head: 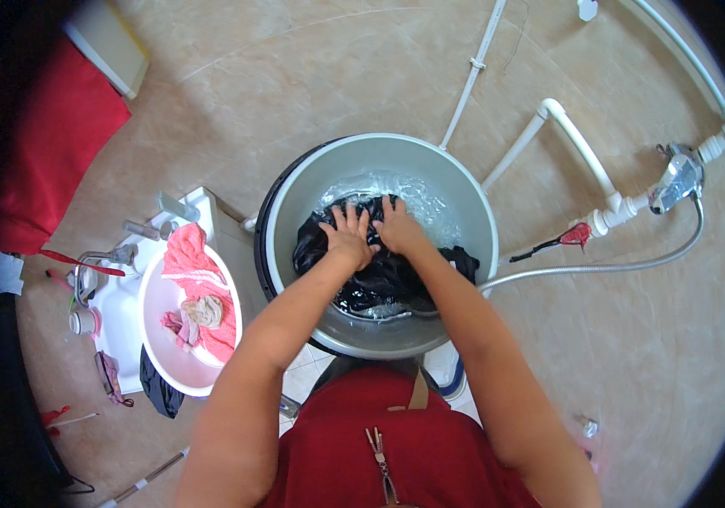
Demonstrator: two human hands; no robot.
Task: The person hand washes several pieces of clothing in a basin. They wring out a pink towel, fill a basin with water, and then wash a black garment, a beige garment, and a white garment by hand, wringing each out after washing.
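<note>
Both of my hands are inside a large grey tub (464, 190) that holds water (413, 184) and black wet cloth (394, 279). My left hand (348, 238) lies palm down on the cloth with its fingers spread. Just right of it, my right hand (397, 228) presses on the same cloth, its fingertips pointing away from me and partly at the waterline. Neither palm shows, so any fold of fabric under them is hidden. A piece of the cloth lies against the tub's right wall.
Left of the tub, a pink basin (178, 374) with pink cloths (200, 279) rests on a white sink (108, 336) with a faucet (99, 260). White pipes (581, 146) and a mixer valve (677, 178) run along the right wall. A metal shower hose (591, 269) reaches the tub's rim.
</note>
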